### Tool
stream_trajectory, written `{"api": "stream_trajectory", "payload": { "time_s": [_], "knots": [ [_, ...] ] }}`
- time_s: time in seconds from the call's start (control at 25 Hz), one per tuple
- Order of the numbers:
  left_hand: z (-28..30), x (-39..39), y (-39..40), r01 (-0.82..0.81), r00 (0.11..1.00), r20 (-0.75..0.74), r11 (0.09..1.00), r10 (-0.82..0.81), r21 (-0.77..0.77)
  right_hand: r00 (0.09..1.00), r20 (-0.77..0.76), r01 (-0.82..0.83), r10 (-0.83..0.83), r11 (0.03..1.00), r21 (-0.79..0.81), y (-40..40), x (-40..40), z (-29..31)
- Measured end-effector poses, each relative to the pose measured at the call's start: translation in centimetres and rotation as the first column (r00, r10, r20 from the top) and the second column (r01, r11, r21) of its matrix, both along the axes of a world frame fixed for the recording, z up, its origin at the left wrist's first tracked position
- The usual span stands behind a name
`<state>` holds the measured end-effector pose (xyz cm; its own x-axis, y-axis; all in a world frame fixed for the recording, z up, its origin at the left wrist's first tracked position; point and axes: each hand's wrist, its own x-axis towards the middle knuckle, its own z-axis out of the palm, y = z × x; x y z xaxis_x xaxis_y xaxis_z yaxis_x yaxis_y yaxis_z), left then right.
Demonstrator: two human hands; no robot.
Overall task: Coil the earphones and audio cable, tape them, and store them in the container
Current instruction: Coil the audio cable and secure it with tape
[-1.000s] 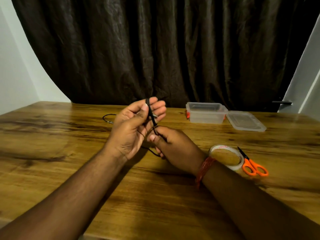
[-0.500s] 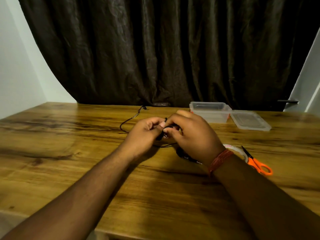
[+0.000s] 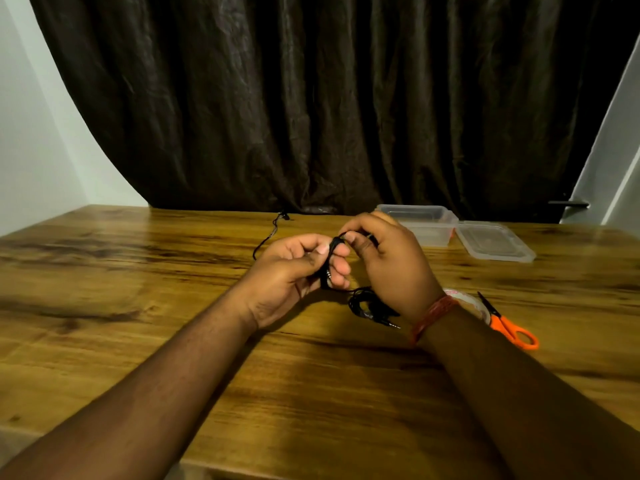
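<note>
Wooden surface (image 3: 104, 306) bare at left edge | left hand (image 3: 294, 271) and right hand (image 3: 391, 261) fingers pinch black cable (image 3: 334, 245) | container (image 3: 420, 223) near far edge

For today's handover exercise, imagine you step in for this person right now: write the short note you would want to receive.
Left hand: grips the partly wound black cable coil.
Right hand: pinches the cable's loose run at the top of the coil.
A second black cable bundle lies on the table under the right wrist; a loose tail trails toward the curtain.
Container is open, lid beside it; tape roll and scissors sit right of the wrist.
Done: some winding. Left: finish coiling, tape, store.
</note>
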<state>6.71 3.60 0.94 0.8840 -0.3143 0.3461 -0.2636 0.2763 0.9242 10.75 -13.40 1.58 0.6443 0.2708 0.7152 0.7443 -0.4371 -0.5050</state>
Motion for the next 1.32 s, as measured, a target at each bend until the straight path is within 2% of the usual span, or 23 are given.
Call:
{"api": "stream_trajectory", "payload": {
  "time_s": [0.08, 0.16, 0.28, 0.4, 0.52, 0.72, 0.84, 0.92, 1.08, 1.32],
  "knots": [
    [0.2, -0.3, -0.2, 0.025, 0.999, 0.033, 0.997, -0.023, -0.074, 0.975, -0.179, -0.120, 0.129, 0.991, 0.060, 0.9, -0.5, -0.5],
    [0.6, -0.6, -0.7, -0.004, 0.998, 0.061, 0.984, 0.016, -0.179, 0.952, -0.231, -0.186, 0.200, 0.979, 0.081, 1.7, -0.9, -1.0],
    [1.5, -0.5, -0.9, -0.107, 0.988, 0.062, 0.925, 0.139, -0.363, 0.982, -0.149, -0.141, 0.118, 0.979, -0.149, 2.0, -1.5, -1.3],
    [1.9, 0.1, -0.2, -0.194, 0.967, 0.073, 0.893, 0.244, -0.405, 0.987, -0.096, -0.153, 0.126, 0.921, -0.358, 2.4, -2.1, -1.2],
    [1.4, 0.6, -0.1, -0.328, 0.929, 0.063, 0.893, 0.364, -0.309, 0.985, -0.034, -0.170, 0.169, 0.923, -0.346, 2.3, -2.6, -0.6],
    [0.0, 1.2, -0.3, -0.462, 0.880, 0.158, 0.884, 0.447, 0.070, 0.987, 0.130, -0.039, 0.096, 0.924, -0.381, 1.4, -2.5, 0.1],
    [-0.5, 1.3, -0.1, -0.421, 0.904, 0.186, 0.876, 0.384, 0.236, 0.975, 0.221, 0.075, 0.009, 0.926, -0.370, 0.6, -2.1, 0.6],
    [-0.6, 1.3, -0.1, -0.344, 0.938, 0.140, 0.896, 0.316, 0.279, 0.972, 0.236, 0.096, -0.012, 0.934, -0.345, 0.1, -1.7, 0.9],
    [-0.2, 0.8, -0.3, -0.139, 0.988, -0.033, 0.971, 0.148, 0.192, 0.964, 0.264, 0.055, 0.020, 0.960, -0.275, -0.3, -0.8, 0.9],
    [0.5, 0.0, 0.1, 0.004, 0.999, -0.051, 1.000, -0.003, 0.007, 0.993, 0.118, -0.015, 0.019, 0.999, -0.036, 0.0, -0.8, 0.7]
  ]
}}
